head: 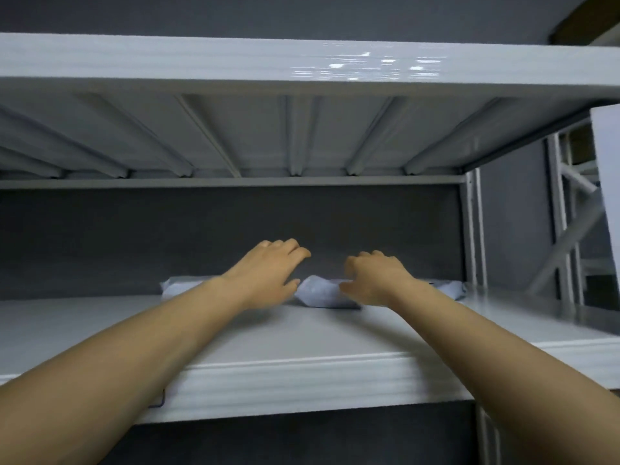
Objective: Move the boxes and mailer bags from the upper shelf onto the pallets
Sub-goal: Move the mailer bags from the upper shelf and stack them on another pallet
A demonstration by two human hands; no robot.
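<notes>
— Where are the pale grey plastic mailer bags [318, 292]?
— At twelve o'clock, lying at the back of the white metal shelf [302, 333], before the dark grey wall [134, 236].
— And the hands?
— The left hand [268, 273] and right hand [375, 280] are apart, just over the bags, fingers loosely bent, gripping nothing.

Open room is running wide, left to right, between the shelf [302, 333] and the deck [255, 129] above. Far back, bags [318, 292] are lying before the dark wall [134, 229]; a post [471, 229] is closing the right end.
</notes>
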